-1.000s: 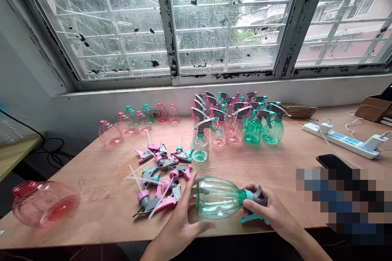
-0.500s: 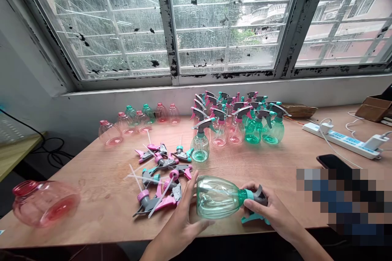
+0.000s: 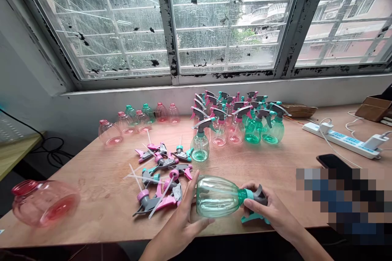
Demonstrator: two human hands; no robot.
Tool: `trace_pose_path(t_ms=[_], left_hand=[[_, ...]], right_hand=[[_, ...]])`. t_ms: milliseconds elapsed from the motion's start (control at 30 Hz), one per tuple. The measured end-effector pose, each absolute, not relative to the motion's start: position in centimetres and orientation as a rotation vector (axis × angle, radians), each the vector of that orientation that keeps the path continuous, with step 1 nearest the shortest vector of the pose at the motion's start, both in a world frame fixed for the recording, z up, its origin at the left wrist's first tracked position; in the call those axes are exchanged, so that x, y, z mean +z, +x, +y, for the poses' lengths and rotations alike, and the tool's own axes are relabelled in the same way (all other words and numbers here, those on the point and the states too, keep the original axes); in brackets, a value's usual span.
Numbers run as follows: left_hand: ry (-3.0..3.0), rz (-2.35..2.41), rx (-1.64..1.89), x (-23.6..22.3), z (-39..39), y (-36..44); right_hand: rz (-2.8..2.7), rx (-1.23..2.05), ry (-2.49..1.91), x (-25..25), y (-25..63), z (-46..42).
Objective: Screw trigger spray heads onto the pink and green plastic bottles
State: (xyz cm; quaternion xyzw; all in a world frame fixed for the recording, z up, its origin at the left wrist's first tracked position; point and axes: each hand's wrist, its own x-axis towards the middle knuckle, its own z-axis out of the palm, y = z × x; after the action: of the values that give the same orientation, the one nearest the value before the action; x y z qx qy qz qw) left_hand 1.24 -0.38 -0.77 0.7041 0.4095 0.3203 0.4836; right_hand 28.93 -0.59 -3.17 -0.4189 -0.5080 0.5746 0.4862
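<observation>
A clear green spray bottle (image 3: 217, 196) lies sideways in the air over the table's front edge, its base to the left. My left hand (image 3: 185, 216) cups the base, thumb below and fingers on the far side. Closed round the neck and grey-and-teal spray head (image 3: 260, 196) is my right hand (image 3: 271, 210), with the thumb on the teal collar. The head appears seated on the bottle neck. Left of my hands lies a pile of loose pink, teal and grey spray heads (image 3: 165, 163) with thin tubes. A finished-looking green spray bottle (image 3: 200, 147) stands just behind.
Several spray bottles with heads (image 3: 235, 130) crowd the table's back. Headless pink and green bottles (image 3: 143, 122) stand back left, and a large pink bottle (image 3: 45, 204) is front left. A power strip (image 3: 343, 140), a phone (image 3: 333, 162) and cables are at right.
Almost nothing differs. Both hands keep their hold on the green spray bottle, which has shifted very slightly at most.
</observation>
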Motion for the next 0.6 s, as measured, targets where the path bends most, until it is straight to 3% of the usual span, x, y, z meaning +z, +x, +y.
trace_pose_path(t_ms=[600], left_hand=[[1.744, 1.007, 0.781, -0.81, -0.43, 1.16]], right_hand=[[-1.256, 1.423, -1.024, -2.9, 28.95, -0.68]])
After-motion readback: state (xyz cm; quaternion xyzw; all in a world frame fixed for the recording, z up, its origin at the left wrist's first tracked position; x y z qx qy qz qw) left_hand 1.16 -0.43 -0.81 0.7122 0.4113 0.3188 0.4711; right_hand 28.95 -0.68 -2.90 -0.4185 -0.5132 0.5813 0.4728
